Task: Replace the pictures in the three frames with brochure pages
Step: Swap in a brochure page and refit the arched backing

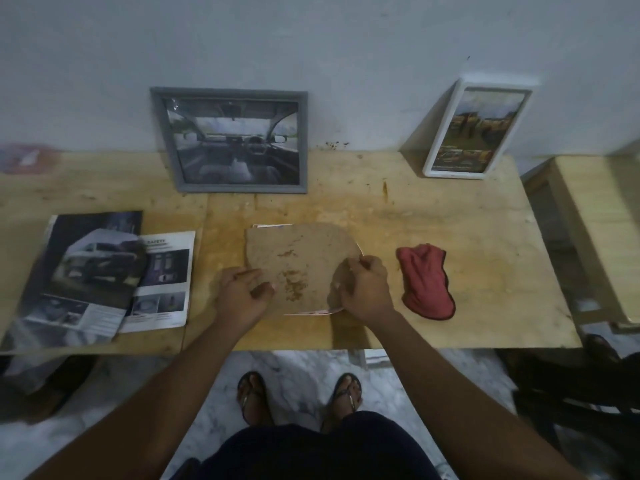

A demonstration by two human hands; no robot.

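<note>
Well to the left of the face-down frame (pixel 313 311), an open car brochure (pixel 79 271) lies flat on the wooden surface (pixel 460 230). A page headed "SAFETY" (pixel 162 282) shows at the brochure's right side, nearer the frame. Behind the face-down frame and a little left of it, a grey frame (pixel 242 188) leans against the wall, showing a picture of a car interior. The face-down frame lies in the middle of the surface near the front edge, its brown, stained backing board (pixel 298 251) uppermost and a thin pale rim showing along its near edge. The left hand (pixel 242 292) rests on the left edge of the backing board with bent fingers and the thumb pointing onto the board; whether its grip has hold of anything cannot be told. The right hand (pixel 363 289) is at the board's right edge, its grip closed, with fingers curled over that edge and the thumb on top. Just right of the face-down frame lies a crumpled red cloth (pixel 426 282), apart from the hand. Behind and well to the right, a white frame (pixel 450 174) stands upright on end against the wall, holding a printed page with vehicles.
</note>
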